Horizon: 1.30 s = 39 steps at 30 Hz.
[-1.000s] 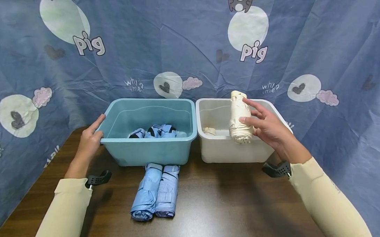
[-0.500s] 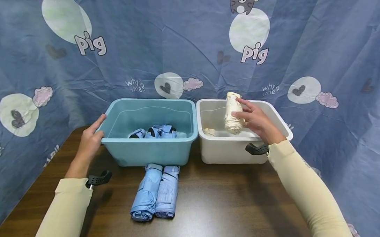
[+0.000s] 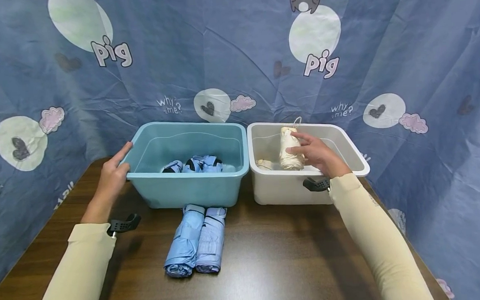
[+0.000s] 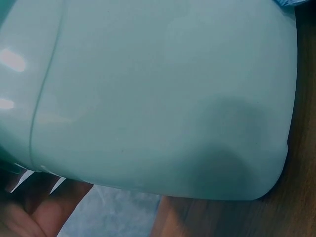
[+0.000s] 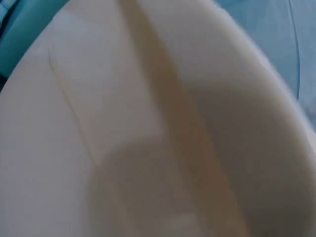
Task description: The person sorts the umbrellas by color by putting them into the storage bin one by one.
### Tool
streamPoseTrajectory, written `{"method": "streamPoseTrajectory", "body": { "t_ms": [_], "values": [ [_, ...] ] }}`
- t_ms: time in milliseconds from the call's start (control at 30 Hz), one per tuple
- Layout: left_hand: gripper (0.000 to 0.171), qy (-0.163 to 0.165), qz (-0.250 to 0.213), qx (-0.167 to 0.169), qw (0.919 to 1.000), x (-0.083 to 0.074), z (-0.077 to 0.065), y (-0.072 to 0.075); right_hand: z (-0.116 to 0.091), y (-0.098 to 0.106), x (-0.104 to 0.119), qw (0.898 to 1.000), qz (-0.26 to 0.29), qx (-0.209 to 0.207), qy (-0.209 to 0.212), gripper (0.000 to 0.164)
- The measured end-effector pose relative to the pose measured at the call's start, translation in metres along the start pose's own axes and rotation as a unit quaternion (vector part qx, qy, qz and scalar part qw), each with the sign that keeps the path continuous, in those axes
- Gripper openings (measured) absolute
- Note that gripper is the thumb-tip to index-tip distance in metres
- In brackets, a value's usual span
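In the head view my left hand (image 3: pixel 113 175) grips the left rim of the blue bin (image 3: pixel 186 189). Its fingers (image 4: pixel 47 207) show at the rim in the left wrist view. My right hand (image 3: pixel 317 152) holds a rolled-up cream fabric bundle (image 3: pixel 290 153) with a thin cord loop on top, tilted upright inside the white bin (image 3: pixel 289 188). Its thumb and fingers pinch the right side of the roll. Another cream roll (image 3: pixel 264 165) lies in that bin, partly hidden by the front wall. The right wrist view shows blurred, pale bin wall (image 5: pixel 98 98).
Several blue rolls (image 3: pixel 193 165) with black parts lie inside the blue bin. Two more strapped rolls, one blue (image 3: pixel 184 244) and one lighter blue (image 3: pixel 210 243), lie side by side on the brown wooden table (image 3: pixel 267 259). A printed blue curtain (image 3: pixel 229 57) hangs behind.
My right hand has moved left and down, lowering the cream roll from above the white bin's front rim to inside the bin. The left hand stays on the blue bin.
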<state>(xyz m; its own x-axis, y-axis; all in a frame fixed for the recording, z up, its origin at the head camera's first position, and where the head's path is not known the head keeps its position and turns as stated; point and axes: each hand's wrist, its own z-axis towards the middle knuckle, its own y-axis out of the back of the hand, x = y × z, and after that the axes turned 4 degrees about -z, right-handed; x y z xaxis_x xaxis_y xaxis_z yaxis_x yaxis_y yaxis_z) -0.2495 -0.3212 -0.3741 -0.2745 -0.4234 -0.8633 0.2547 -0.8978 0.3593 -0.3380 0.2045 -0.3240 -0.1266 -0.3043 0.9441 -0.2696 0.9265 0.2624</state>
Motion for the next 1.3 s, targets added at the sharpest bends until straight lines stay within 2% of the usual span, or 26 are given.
{"method": "streamPoseTrajectory", "body": {
  "t_ms": [167,400,633,933,1300],
  "values": [
    [0.06,-0.001,-0.002,-0.005,1.0,-0.0006,0.0001,-0.0007,0.0002,0.0012,-0.0005,0.999,-0.043,0.003,-0.016,0.075],
    [0.059,-0.001,-0.001,-0.001,1.0,-0.001,-0.0003,0.0004,0.0001,-0.0003,-0.0028,0.996,-0.076,-0.002,-0.052,0.076],
    [0.059,-0.006,-0.001,-0.003,1.0,-0.0021,-0.0009,0.0015,-0.0005,-0.0019,-0.003,0.992,-0.106,-0.009,-0.069,0.074],
    [0.059,0.007,0.009,0.002,0.9999,-0.0009,-0.0014,0.0004,0.0013,-0.0014,-0.0039,0.98,-0.184,-0.009,-0.076,0.072],
    [0.06,-0.003,0.005,-0.001,1.0,-0.0017,-0.0018,-0.0004,-0.0017,-0.0034,-0.0034,0.984,-0.147,-0.026,-0.094,0.073]
  ]
}}
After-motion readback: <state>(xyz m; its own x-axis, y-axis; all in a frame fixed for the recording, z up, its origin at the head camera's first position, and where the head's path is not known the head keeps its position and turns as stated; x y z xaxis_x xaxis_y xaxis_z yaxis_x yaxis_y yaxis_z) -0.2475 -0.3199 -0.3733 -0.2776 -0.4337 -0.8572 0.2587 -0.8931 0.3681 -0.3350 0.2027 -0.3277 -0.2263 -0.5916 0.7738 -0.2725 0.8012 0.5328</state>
